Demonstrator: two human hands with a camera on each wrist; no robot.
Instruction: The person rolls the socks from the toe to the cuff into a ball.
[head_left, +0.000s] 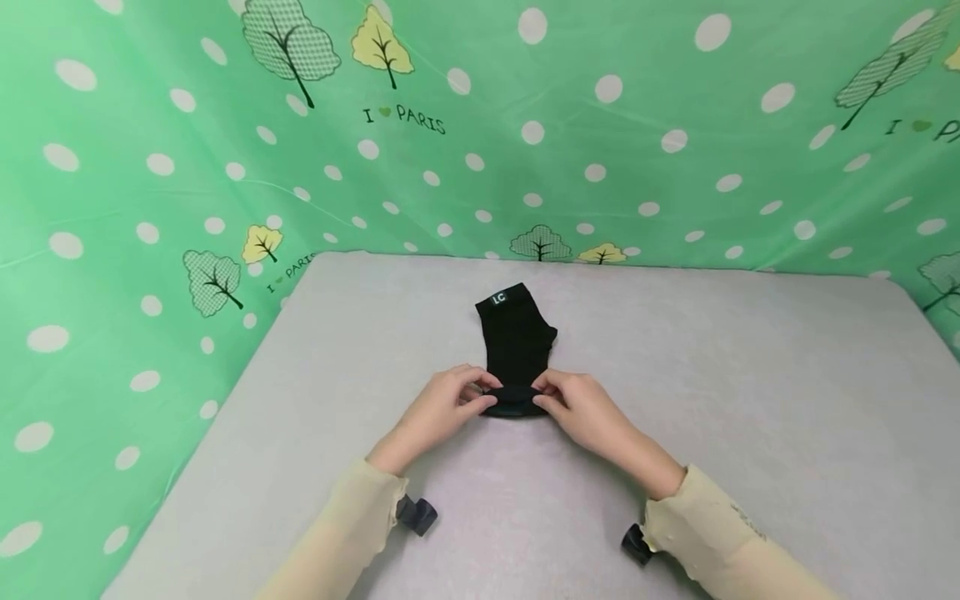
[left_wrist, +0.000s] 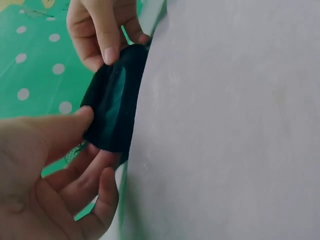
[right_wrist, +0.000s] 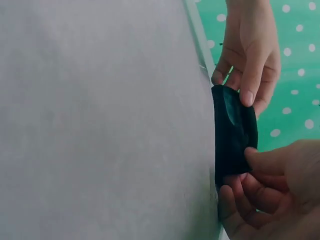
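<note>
A black sock (head_left: 517, 342) lies flat on the table, its cuff with a small "LC" label pointing away. The end nearest the person is folded or rolled over into a thick band. At the left end of this band, the left hand (head_left: 448, 398) pinches the fabric between thumb and fingers. The right hand (head_left: 585, 407) pinches the band's right end the same way. Both wrist views show the folded sock (left_wrist: 114, 102) (right_wrist: 233, 132) stretched between the two hands, thumbs on the near side. Some fingertips are hidden behind the fabric.
The light grey table (head_left: 750, 400) extends around the sock on all sides. A green curtain (head_left: 637, 192) with white dots and printed trees hangs behind it and along the left. Dark wrist devices (head_left: 417, 515) show at both cream sleeves (head_left: 337, 529).
</note>
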